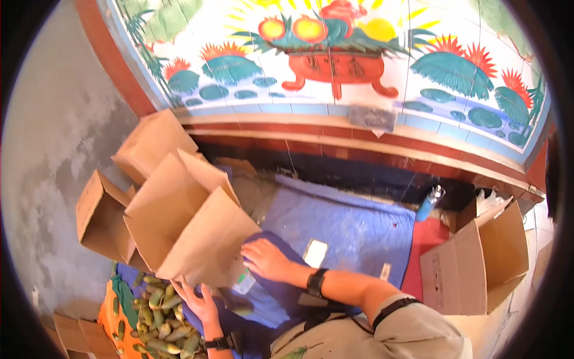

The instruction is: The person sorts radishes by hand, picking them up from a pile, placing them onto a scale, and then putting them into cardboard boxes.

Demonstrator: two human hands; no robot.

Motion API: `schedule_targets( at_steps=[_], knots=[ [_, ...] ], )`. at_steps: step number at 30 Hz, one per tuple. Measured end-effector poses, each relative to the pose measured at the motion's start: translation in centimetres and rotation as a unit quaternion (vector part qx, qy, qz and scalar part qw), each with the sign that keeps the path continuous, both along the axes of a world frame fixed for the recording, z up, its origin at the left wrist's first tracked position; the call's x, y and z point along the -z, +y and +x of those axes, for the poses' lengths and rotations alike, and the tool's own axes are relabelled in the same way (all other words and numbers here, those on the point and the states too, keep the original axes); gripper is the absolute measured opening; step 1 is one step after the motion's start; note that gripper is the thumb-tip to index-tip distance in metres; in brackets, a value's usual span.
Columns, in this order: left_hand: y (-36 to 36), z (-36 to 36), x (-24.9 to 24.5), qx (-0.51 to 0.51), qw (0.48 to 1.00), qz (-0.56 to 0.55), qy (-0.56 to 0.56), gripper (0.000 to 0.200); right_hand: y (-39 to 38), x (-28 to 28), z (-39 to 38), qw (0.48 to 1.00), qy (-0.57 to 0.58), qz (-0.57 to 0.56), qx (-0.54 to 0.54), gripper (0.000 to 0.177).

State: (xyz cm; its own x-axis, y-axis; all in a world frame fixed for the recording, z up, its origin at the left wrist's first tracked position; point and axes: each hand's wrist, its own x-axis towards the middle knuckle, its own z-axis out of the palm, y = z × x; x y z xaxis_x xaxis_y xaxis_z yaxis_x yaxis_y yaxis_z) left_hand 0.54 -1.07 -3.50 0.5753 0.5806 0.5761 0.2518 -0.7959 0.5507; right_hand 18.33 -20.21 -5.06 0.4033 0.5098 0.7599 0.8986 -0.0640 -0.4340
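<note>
My left hand (200,304) has its fingers spread at the lower edge of an open cardboard box's flap (209,242), beside a pile of short green and yellowish cucumbers (161,314). Nothing shows in its grasp. My right hand (266,260) lies over my dark blue trouser knee (272,239), fingers stretched and a little bent, holding nothing visible. Between the hands is a small pale and green patch (243,282), too blurred to name. A blurred greenish shape (239,306) sits below it.
More cardboard boxes (156,146) stand at the left by the grey wall. A blue cloth (353,230) bearing a white rectangle (315,253) covers the floor ahead. A blue bottle (429,203) and another open box (478,260) are at right. Orange cloth (110,311) lies under some cucumbers.
</note>
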Motion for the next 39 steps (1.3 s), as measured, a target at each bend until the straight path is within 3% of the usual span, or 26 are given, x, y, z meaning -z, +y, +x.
schedule_targets(
  at_steps=[10,16,19,22,23,25,26,27,28,29,32,33,35,39],
  knots=[
    [-0.2,0.3,0.0,-0.004,1.0,-0.014,-0.006,0.062,-1.5,-0.5,0.6,1.0,0.018,0.018,0.002,0.028],
    [0.4,0.0,0.2,0.005,0.999,-0.035,-0.012,0.057,-12.5,5.4,6.3,0.966,0.053,-0.074,0.242,0.024],
    [0.4,0.1,0.3,0.009,0.999,-0.031,-0.015,0.055,-22.1,8.5,8.5,0.907,0.061,-0.117,0.399,0.024],
    [1.1,0.1,0.8,0.022,1.0,-0.004,-0.013,0.053,-32.1,9.5,8.2,0.804,0.097,-0.179,0.559,0.019],
    [0.8,0.1,0.4,0.016,0.999,-0.026,-0.014,0.054,-35.9,10.4,7.9,0.782,0.032,-0.182,0.596,0.02],
    [1.0,0.1,0.7,0.008,0.999,-0.042,-0.018,0.055,-42.0,11.3,6.5,0.679,0.102,-0.29,0.666,0.024],
    [1.0,0.1,0.7,0.01,0.999,-0.044,-0.014,0.055,-44.1,11.1,4.9,0.642,0.056,-0.316,0.697,0.011],
    [0.9,0.1,0.6,0.014,0.999,-0.045,-0.021,0.054,-47.2,13.1,4.0,0.619,0.057,-0.343,0.704,0.013],
    [0.7,0.1,0.4,0.015,0.998,-0.046,-0.028,0.054,-47.1,9.0,2.0,0.572,0.186,-0.42,0.68,0.019],
    [0.5,0.1,0.2,0.022,0.998,-0.055,-0.034,0.053,-49.2,10.5,1.7,0.531,0.196,-0.442,0.696,0.024],
    [0.3,0.0,-0.1,0.012,0.998,-0.054,-0.019,0.053,-50.9,11.5,-0.1,0.503,0.145,-0.573,0.631,0.03],
    [0.5,-0.1,0.1,0.003,0.998,-0.058,-0.009,0.053,-50.6,11.5,-0.1,0.51,0.138,-0.574,0.626,0.03],
    [0.5,-0.1,0.2,0.014,0.998,-0.061,-0.033,0.054,-49.6,10.6,-0.4,0.47,0.198,-0.613,0.603,0.029],
    [0.0,-0.3,-0.5,0.011,0.997,-0.074,-0.036,0.055,-51.6,12.8,-0.6,0.457,0.16,-0.63,0.607,0.029]
  ],
)
